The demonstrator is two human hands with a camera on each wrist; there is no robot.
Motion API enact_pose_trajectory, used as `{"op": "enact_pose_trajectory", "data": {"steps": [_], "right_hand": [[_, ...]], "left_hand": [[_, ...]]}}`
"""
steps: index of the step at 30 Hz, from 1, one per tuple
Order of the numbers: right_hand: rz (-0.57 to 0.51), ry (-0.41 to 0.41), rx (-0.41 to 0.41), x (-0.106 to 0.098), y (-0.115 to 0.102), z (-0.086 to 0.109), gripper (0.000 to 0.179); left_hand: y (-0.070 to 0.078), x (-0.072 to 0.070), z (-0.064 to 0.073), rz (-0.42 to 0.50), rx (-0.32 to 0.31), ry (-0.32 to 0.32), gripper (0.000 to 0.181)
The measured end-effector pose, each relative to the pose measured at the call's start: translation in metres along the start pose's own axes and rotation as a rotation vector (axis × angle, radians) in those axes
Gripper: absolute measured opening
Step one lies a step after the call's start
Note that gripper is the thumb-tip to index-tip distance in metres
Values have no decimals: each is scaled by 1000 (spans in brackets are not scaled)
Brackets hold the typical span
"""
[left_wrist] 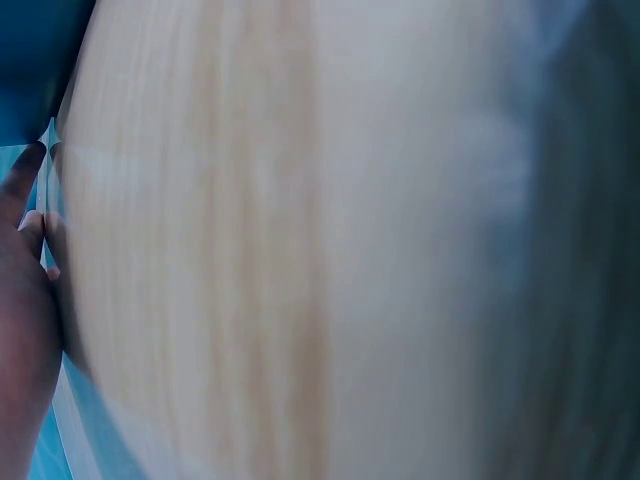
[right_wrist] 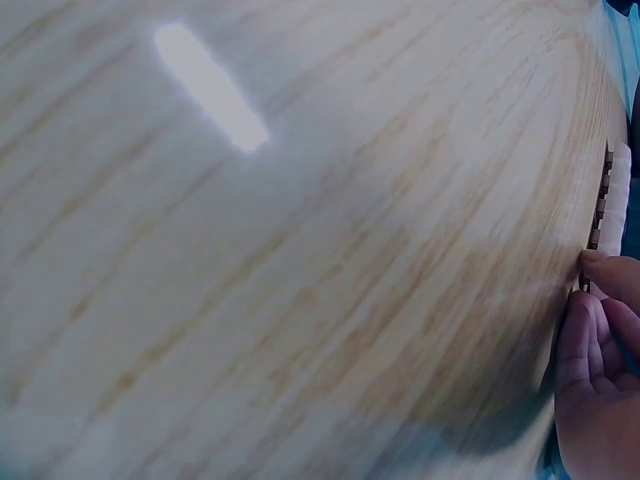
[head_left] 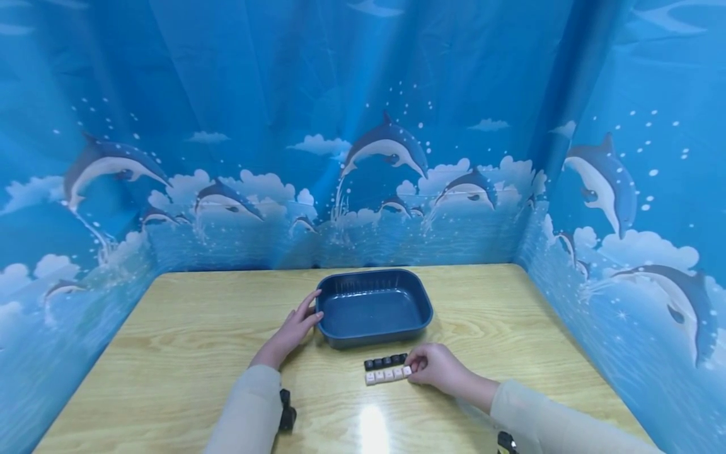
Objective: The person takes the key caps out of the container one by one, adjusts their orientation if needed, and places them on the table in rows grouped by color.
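Observation:
Two short rows of keycaps lie on the table, a row of black keycaps (head_left: 387,362) behind a row of white keycaps (head_left: 388,375). My right hand (head_left: 439,371) pinches the white keycap (head_left: 406,371) at the right end, between thumb and fingers. In the right wrist view the right hand (right_wrist: 600,370) is at the edge, by the end of the pale row (right_wrist: 615,205). A dark blue plastic basin (head_left: 371,337) stands behind the rows. My left hand (head_left: 292,331) rests its extended fingers against the basin's left rim; the left wrist view shows a finger touching its side.
The wood-grain table (head_left: 198,353) carries a bright light reflection near its front. Blue curtains (head_left: 272,126) printed with dolphins hang along the back and both sides. A dark strap with a device (head_left: 287,410) sits at the left wrist.

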State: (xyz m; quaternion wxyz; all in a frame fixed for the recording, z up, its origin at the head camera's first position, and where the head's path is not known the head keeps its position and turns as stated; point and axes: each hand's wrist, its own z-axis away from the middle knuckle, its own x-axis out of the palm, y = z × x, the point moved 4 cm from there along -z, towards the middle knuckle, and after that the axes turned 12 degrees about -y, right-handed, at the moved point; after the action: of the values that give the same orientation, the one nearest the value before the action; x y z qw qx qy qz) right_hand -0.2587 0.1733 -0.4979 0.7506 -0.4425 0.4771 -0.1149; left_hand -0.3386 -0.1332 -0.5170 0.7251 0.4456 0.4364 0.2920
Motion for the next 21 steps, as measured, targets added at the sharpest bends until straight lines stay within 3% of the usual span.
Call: {"op": "enact_pose_trajectory", "data": {"steps": [11, 21], "right_hand": [[-35, -2, -7, -2, -2, 4, 25], [4, 60, -60, -15, -5, 7, 21]], "left_hand": [[-2, -3, 2, 3, 0, -9, 60], [-11, -8, 5, 26, 23, 14, 59]]}}
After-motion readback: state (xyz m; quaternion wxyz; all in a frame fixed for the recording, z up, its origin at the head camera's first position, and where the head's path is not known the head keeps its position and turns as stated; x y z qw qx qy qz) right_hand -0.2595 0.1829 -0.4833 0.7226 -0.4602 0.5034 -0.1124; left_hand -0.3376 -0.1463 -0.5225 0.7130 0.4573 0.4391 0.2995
